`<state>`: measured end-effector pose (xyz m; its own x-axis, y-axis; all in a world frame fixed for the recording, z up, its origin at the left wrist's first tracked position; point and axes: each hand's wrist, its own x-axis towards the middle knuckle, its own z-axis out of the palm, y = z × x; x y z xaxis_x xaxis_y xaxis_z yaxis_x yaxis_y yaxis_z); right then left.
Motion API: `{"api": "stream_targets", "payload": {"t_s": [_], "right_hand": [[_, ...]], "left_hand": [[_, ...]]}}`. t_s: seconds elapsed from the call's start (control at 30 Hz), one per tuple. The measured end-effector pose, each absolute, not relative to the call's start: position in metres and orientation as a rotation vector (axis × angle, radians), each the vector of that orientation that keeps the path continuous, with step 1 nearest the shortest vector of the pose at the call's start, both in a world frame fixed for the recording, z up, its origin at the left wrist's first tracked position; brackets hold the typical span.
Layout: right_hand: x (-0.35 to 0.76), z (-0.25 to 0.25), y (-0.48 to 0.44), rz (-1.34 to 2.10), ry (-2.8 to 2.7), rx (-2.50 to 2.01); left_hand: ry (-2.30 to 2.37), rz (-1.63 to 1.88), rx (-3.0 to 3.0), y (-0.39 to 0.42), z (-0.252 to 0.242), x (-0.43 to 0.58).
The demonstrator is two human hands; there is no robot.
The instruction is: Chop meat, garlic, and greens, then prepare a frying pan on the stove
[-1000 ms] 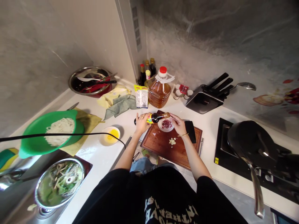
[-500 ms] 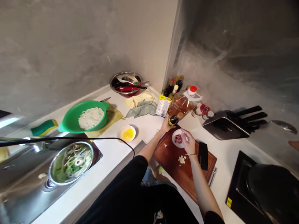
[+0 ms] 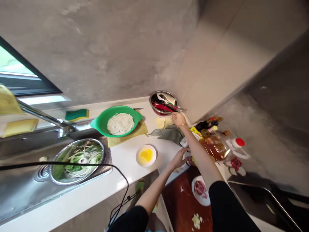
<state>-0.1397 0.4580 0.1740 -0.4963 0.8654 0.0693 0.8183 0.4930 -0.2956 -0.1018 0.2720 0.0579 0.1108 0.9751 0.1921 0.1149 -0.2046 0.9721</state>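
Observation:
My right hand [image 3: 179, 119] reaches to the metal bowl [image 3: 162, 113] in the corner, its fingers closed at the end of a black-handled utensil [image 3: 171, 109] that sticks out over the rim. Red utensils and a white spoon-like piece lie in that bowl. Lower down, my left hand [image 3: 178, 159] is curled around a small dark bottle [image 3: 190, 161], partly hidden by my right forearm. Beside it, on the brown cutting board [image 3: 176, 203], stands a white plate [image 3: 205, 201] of sliced raw meat [image 3: 201, 188]. Chopped pale pieces, garlic-like [image 3: 196, 221], lie nearer me.
A green colander [image 3: 102, 124] of white noodles and a small bowl [image 3: 140, 162] of egg stand left. Greens fill a metal bowl [image 3: 54, 178] in the sink. A grey cloth [image 3: 170, 133], an oil jug [image 3: 214, 148] and sauce bottles [image 3: 204, 125] crowd the corner. A black cable crosses the view.
The view has swung left. My right hand has left the meat plate and gone over to the corner bowl's utensils. My left hand stays at the bottle, which is now lower beside the board.

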Motion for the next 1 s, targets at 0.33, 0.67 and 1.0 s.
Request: {"api": "stream_targets", "payload": {"t_s": [0.33, 0.67, 1.0], "right_hand": [[-0.231, 0.114, 0.556, 0.098, -2.659, -1.953], [-0.228, 0.140, 0.541, -0.143, -2.739, -1.722], [-0.096, 0.152, 0.303, 0.365, -2.168, -1.491]], "left_hand": [[1.494, 1.285, 1.250, 0.220, 0.053, -0.234], [1.628, 1.416, 1.090, 0.234, 0.062, -0.270], [1.116, 1.322, 0.691, 0.265, 0.113, -0.192]]}}
